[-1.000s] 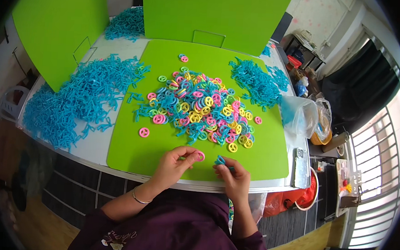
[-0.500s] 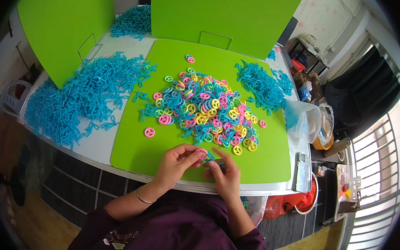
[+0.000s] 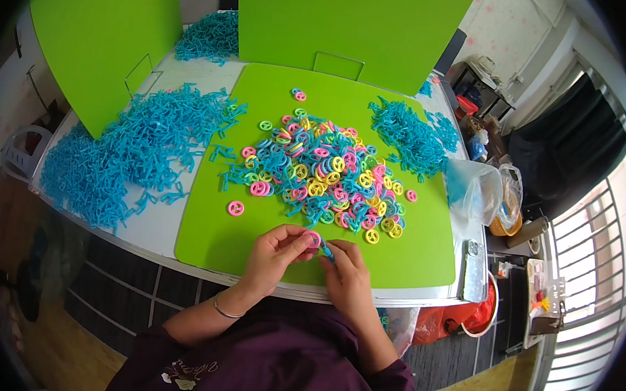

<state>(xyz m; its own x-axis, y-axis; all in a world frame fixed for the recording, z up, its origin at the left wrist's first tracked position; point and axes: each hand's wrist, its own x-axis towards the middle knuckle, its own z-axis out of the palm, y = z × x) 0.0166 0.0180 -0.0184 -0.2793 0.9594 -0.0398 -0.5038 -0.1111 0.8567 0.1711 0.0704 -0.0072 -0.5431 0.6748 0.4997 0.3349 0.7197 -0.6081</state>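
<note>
Near me, the left hand (image 3: pixel 271 256) had its fingers pinching a pink spoked wheel (image 3: pixel 313 239) over the green mat (image 3: pixel 409 262); the right hand's (image 3: pixel 351 275) fingers pinched a blue plastic piece (image 3: pixel 327 251) beside it (a colourful pile (image 3: pixel 337 170) lay beyond).

Left hand (image 3: pixel 269 262) and right hand (image 3: pixel 351 278) nearly meet, fingers (image 3: pixel 297 247) pinched (forearms (image 3: pixel 201 320) angled inward).

A white table (image 3: pixel 159 223) carries a green mat (image 3: pixel 409 264) at its centre, a blue heap (image 3: pixel 133 154) at nine o'clock, a smaller pile (image 3: pixel 211 36) at eleven, and a phone (image 3: pixel 474 275) at four.
</note>
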